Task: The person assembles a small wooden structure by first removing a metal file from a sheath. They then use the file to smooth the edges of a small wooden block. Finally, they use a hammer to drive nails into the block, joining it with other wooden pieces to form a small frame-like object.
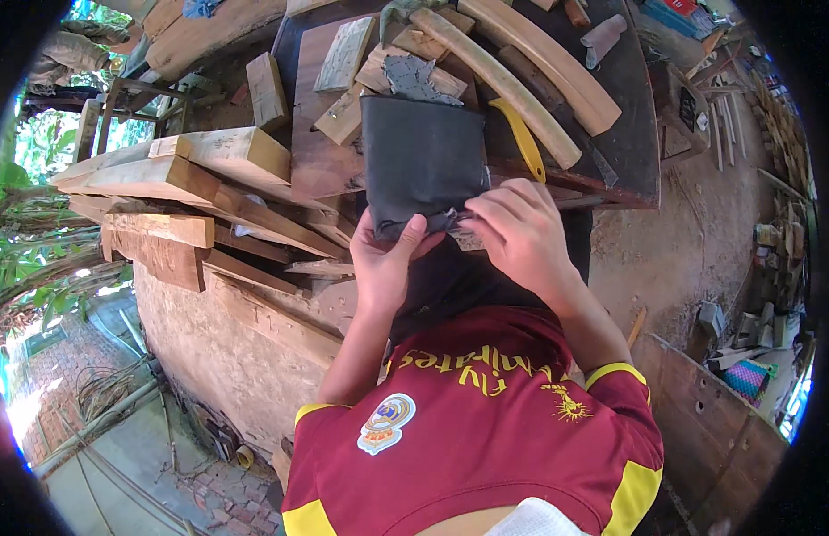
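A flat, roughly square pad covered in black material point(423, 156) is in front of my body, partly over the dark table's near edge. At its lower left corner my left hand point(386, 255) grips it, thumb on top and fingers underneath. Along the lower right edge, where the material looks bunched and frayed, the fingers of my right hand point(524, 234) are pinched together on it. Just beyond the pad lies a ragged grey scrap of material point(421, 79). A curved yellow tool handle point(520, 138) rests to the right of the pad.
Wooden blocks point(345, 55) and long curved wooden pieces point(544, 61) lie on the dark table point(633, 116). Stacked timber beams point(240, 154) jut in from the left. At the right, a wooden board point(709, 420) and assorted scraps lie on the ground.
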A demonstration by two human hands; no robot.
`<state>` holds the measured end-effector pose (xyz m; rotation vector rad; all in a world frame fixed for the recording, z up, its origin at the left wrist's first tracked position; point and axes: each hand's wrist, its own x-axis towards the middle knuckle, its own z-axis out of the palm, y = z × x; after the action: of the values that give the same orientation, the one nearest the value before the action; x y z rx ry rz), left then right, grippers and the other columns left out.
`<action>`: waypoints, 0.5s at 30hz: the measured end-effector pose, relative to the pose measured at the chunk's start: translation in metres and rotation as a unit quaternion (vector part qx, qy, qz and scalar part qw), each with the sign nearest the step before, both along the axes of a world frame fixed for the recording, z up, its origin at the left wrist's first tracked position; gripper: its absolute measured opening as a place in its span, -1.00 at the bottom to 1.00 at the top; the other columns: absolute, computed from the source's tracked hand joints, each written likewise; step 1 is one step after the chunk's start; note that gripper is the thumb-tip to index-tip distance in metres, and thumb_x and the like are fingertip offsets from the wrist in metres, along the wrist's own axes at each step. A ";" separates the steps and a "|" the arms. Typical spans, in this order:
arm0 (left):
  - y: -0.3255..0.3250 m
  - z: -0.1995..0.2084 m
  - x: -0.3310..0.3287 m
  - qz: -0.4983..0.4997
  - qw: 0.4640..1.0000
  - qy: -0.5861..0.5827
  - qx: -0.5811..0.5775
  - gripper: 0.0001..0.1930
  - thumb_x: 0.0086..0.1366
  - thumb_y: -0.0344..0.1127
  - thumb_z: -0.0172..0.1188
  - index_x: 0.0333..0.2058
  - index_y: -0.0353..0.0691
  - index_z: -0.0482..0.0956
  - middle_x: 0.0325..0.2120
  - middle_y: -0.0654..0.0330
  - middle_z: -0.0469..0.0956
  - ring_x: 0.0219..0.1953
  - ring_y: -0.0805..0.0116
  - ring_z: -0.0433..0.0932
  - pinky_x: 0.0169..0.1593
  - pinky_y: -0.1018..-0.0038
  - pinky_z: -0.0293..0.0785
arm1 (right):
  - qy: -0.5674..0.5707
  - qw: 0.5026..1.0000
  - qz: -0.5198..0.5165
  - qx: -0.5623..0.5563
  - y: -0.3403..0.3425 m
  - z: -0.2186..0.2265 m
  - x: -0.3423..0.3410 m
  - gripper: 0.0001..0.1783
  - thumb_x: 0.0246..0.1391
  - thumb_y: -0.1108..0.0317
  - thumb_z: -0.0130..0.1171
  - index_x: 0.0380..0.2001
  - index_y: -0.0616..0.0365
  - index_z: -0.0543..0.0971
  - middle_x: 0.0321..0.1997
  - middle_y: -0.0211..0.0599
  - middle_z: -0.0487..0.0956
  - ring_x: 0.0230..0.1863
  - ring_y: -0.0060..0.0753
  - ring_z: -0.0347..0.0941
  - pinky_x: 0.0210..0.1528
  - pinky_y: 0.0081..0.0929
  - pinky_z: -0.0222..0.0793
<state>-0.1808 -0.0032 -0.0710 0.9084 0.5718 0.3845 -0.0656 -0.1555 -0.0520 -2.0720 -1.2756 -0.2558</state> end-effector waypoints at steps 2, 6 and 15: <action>0.000 -0.001 0.001 0.017 1.000 0.002 -0.013 -0.78 0.26 -0.55 0.19 -0.12 -0.32 0.44 -0.23 0.10 0.58 -0.22 0.27 0.63 -0.14 0.21 0.69 | -0.011 0.999 -0.033 0.025 -0.005 0.003 0.001 -0.71 -0.16 0.31 0.39 -0.32 0.09 0.59 -0.28 -0.45 0.56 -0.16 -0.30 0.44 -0.09 -0.26 0.32; 0.003 -0.003 -0.002 0.034 0.999 -0.007 -0.042 -0.77 0.26 -0.56 0.19 -0.12 -0.29 0.42 -0.24 0.11 0.58 -0.23 0.28 0.64 -0.16 0.20 0.70 | -0.042 0.984 -0.072 0.160 -0.020 0.005 -0.002 -0.79 -0.14 0.45 0.39 -0.38 0.16 0.58 -0.39 -0.37 0.57 -0.31 -0.26 0.48 -0.25 -0.38 0.39; 0.003 0.004 0.002 0.036 0.995 -0.005 -0.095 -0.74 0.22 -0.58 0.20 -0.12 -0.25 0.44 -0.27 0.10 0.60 -0.27 0.23 0.66 -0.21 0.22 0.71 | 0.685 0.683 -0.077 0.242 -0.002 -0.013 -0.052 -0.87 0.12 0.42 0.26 -0.36 0.26 0.54 -0.53 -0.41 0.54 -0.56 -0.67 0.43 -0.59 -0.68 0.31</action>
<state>-0.1793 -0.0007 -0.0671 0.7045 0.6216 0.3937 -0.1172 -0.1572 -0.0651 -1.2357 -0.0362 0.7292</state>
